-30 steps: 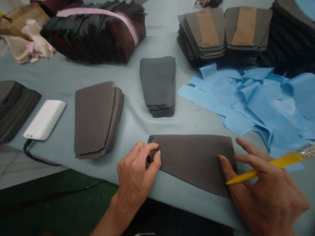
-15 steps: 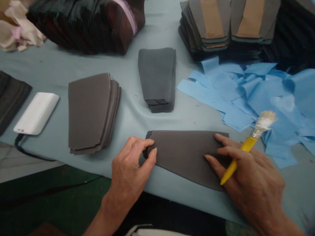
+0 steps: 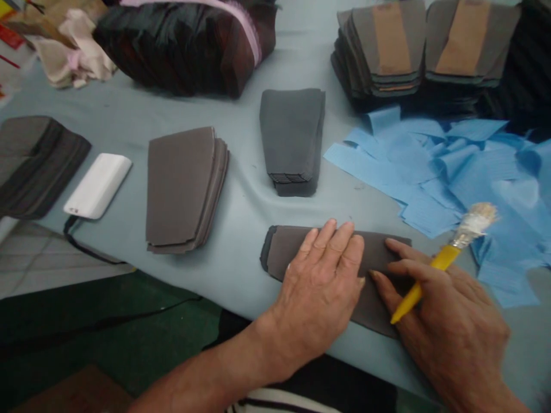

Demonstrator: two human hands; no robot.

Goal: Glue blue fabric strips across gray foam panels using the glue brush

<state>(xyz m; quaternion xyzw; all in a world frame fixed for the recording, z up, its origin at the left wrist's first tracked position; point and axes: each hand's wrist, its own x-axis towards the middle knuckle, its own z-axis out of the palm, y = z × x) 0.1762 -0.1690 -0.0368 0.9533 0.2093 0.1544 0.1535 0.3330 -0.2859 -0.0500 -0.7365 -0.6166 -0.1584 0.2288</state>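
- Change since a moment ago: the left hand (image 3: 321,281), which was pinching the folded end of the grey piece (image 3: 284,249), now lies flat and open on top of it, palm down, fingers together and stretched away from the body.
- Judging by that, the fold at the end looks finished and is being pressed down.
- Right hand (image 3: 447,321) has hardly moved: its fingertips rest on the other end of the same piece, just beside the left hand, while its fingers are closed around the yellow handle of a brush (image 3: 443,258), bristles pointing away past the hand.
- Grey piece lies on the table (image 3: 241,206) at the near edge, under both hands, its rounded end poking out to the left of the left hand.
- Containers: none in view; everything lies loose on the table.
- Beyond the left hand sits a small grey stack (image 3: 293,137); further left, a brown stack (image 3: 183,186) and a white box (image 3: 98,186).
- Beyond the right hand, blue scraps (image 3: 465,166) lie in a heap.
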